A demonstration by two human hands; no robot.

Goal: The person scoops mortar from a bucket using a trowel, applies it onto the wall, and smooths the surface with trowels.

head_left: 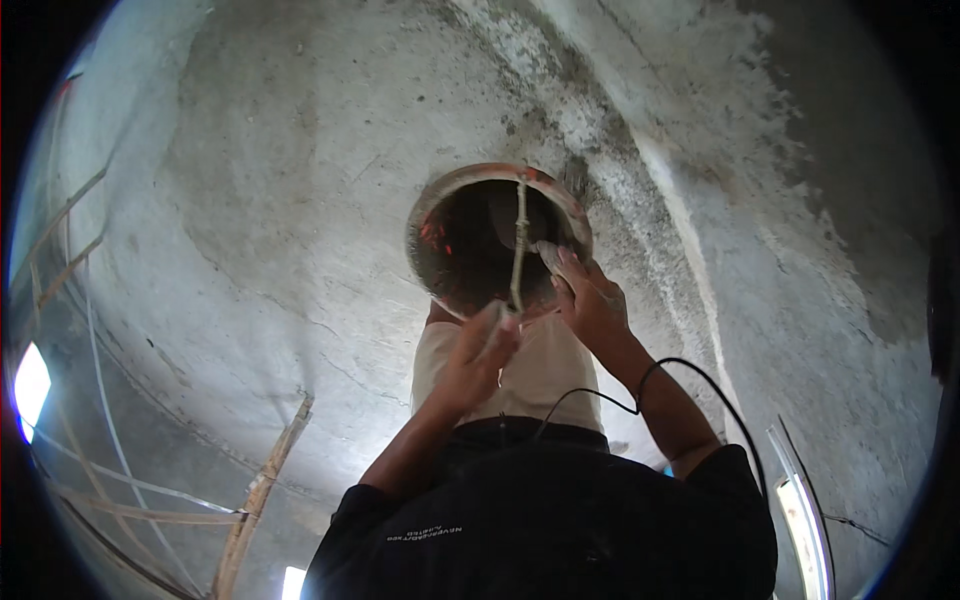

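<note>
A round bucket [418, 240], its rim smeared grey with orange-red showing through, is in front of my legs. Across its mouth runs a thin, knotted, rope-like handle [520, 225]. My left hand [480, 355], slightly blurred, is closed at the near rim, by the lower end of that handle. My right hand [595, 300] is at the right side of the rim, its fingers closed on the pale grey grip of a trowel [545, 252]. The trowel's dark blade dips into the bucket, where its outline is hard to make out. What lies deeper inside is dark.
Rough grey concrete floor [330, 170] spreads around me, with a raised ledge edge [670, 190] on the right. A wooden pole [255, 490] with attached strips stands at lower left. A black cable [700, 375] loops over my right forearm.
</note>
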